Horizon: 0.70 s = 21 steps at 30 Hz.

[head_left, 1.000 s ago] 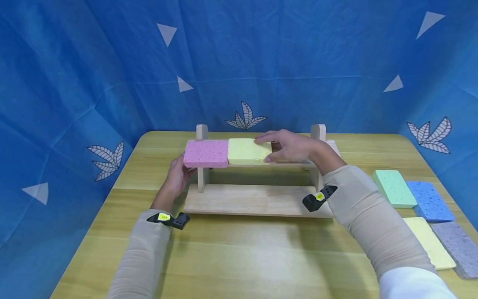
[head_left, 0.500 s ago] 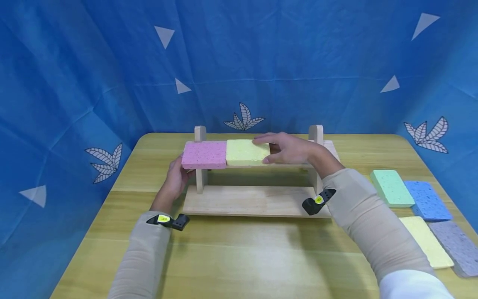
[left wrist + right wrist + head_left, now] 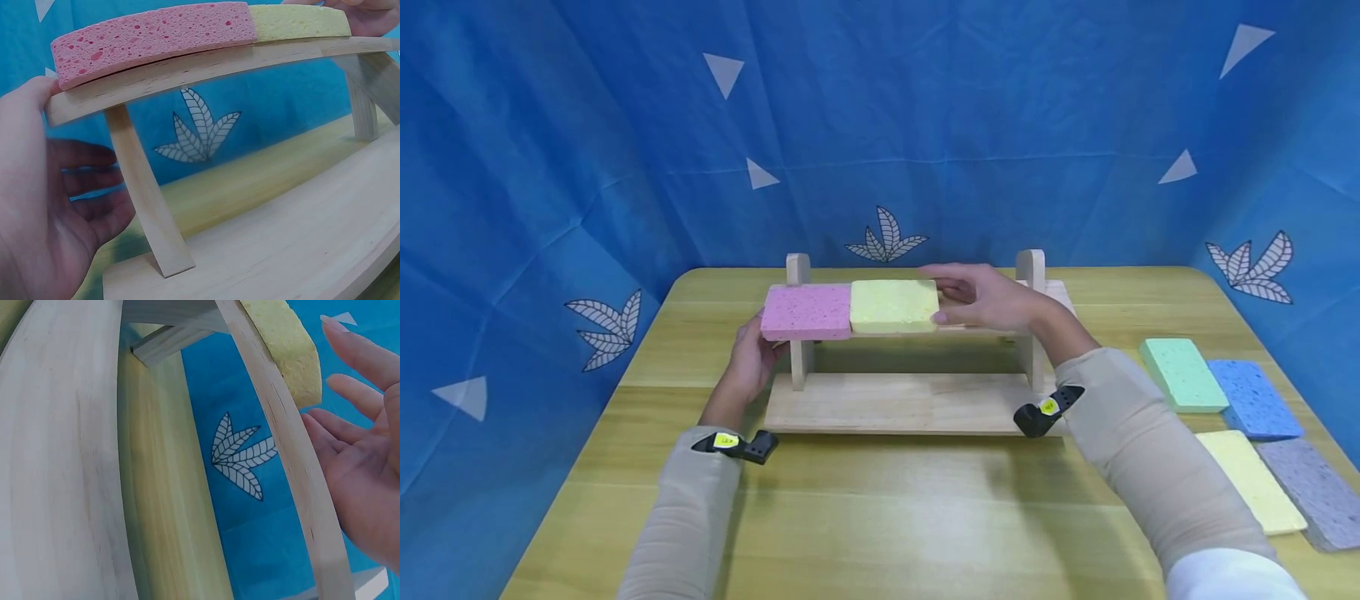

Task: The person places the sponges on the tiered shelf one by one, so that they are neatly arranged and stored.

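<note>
A pink sponge [image 3: 807,312] and a yellow sponge [image 3: 894,305] lie end to end on the upper board of a wooden two-tier rack [image 3: 897,403]. My left hand [image 3: 749,360] is at the rack's left end. In the left wrist view its thumb [image 3: 39,90] touches the end of the board by the pink sponge, while the loosely extended fingers [image 3: 87,172] lie below, behind the upright. My right hand [image 3: 988,297] stands just right of the yellow sponge with spread fingers. The right wrist view shows a gap between those fingers and the yellow sponge [image 3: 290,353].
On the table's right side lie a green sponge [image 3: 1183,375], a blue sponge [image 3: 1255,400], another yellow sponge [image 3: 1251,482] and a grey-purple sponge [image 3: 1311,492]. A blue curtain [image 3: 880,108] hangs behind the wooden table [image 3: 880,517].
My right hand has let go of the yellow sponge and drawn slightly to the right. The left hand and both sponges on the rack stay in place.
</note>
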{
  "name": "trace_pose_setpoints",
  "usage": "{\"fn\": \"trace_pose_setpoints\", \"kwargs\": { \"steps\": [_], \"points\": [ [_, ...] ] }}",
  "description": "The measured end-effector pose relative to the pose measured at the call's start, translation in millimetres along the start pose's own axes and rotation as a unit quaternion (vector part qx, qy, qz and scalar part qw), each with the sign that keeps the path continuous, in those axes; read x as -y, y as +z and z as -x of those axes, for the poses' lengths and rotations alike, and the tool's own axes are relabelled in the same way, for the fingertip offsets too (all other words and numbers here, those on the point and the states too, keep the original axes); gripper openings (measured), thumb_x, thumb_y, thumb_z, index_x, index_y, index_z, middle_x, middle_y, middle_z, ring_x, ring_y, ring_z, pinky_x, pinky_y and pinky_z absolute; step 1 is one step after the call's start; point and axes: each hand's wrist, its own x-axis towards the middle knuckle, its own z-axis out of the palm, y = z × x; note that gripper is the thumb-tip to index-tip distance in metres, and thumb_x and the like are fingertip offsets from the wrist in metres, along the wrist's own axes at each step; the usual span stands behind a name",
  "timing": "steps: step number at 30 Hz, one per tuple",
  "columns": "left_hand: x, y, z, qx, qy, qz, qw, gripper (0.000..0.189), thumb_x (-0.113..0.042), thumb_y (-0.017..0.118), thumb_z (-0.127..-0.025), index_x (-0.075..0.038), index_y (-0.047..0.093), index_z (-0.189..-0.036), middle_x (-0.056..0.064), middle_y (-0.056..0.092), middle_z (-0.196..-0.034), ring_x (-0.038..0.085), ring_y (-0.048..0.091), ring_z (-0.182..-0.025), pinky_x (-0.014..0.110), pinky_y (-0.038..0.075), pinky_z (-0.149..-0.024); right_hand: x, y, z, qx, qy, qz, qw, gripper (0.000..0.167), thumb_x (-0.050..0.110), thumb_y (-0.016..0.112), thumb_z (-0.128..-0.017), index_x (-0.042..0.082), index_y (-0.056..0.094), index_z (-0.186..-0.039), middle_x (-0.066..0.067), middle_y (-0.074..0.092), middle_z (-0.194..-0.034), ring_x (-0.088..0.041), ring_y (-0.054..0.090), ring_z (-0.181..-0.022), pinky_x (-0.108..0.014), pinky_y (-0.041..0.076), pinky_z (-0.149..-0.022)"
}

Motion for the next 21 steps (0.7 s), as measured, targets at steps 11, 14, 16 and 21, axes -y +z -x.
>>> {"fn": "trace_pose_setpoints", "kwargs": {
  "steps": [11,14,16,21],
  "points": [
    [-1.2,0.9,-1.0,0.012,-0.004,0.005,0.9999,0.034,-0.032,0.033,-0.101,-0.027,0.067,-0.102,-0.006,0.064,-0.101,0.010,0.057,-0.094,0.032,0.045,-0.086,-10.8,-4.2,22.4,-0.050,-0.014,-0.032,0.9981,0.062,0.021,0.066,-0.089,0.009,0.038,-0.143,-0.007,0.039,-0.147,-0.023,0.038,-0.135,-0.036,0.033,-0.107],
    [-1.6,-0.4,-1.2,0.016,-0.002,-0.005,0.9999,0.035,-0.032,0.031,-0.102,-0.027,0.065,-0.105,-0.006,0.062,-0.103,0.011,0.056,-0.095,0.032,0.043,-0.085,-12.7,-6.2,30.2,-0.065,-0.010,-0.038,0.9971,0.061,0.020,0.066,-0.089,0.010,0.039,-0.143,-0.007,0.040,-0.147,-0.023,0.039,-0.134,-0.033,0.036,-0.105],
    [-1.9,-1.3,-0.8,0.015,-0.001,-0.004,0.9999,0.035,-0.030,0.030,-0.102,-0.028,0.065,-0.105,-0.006,0.062,-0.104,0.011,0.055,-0.095,0.032,0.043,-0.085,-13.5,-7.5,34.9,-0.072,-0.013,-0.036,0.9967,0.061,0.019,0.066,-0.089,0.008,0.039,-0.142,-0.008,0.041,-0.146,-0.024,0.040,-0.134,-0.033,0.038,-0.104],
    [-1.3,-0.7,-0.3,0.007,-0.005,0.010,0.9999,0.037,-0.027,0.029,-0.102,-0.029,0.067,-0.101,-0.007,0.063,-0.099,0.011,0.056,-0.093,0.033,0.043,-0.086,-15.5,-8.9,48.5,-0.090,-0.004,-0.023,0.9957,0.060,0.019,0.065,-0.089,0.007,0.039,-0.142,-0.010,0.041,-0.146,-0.025,0.041,-0.133,-0.027,0.039,-0.102]
  ]
}}
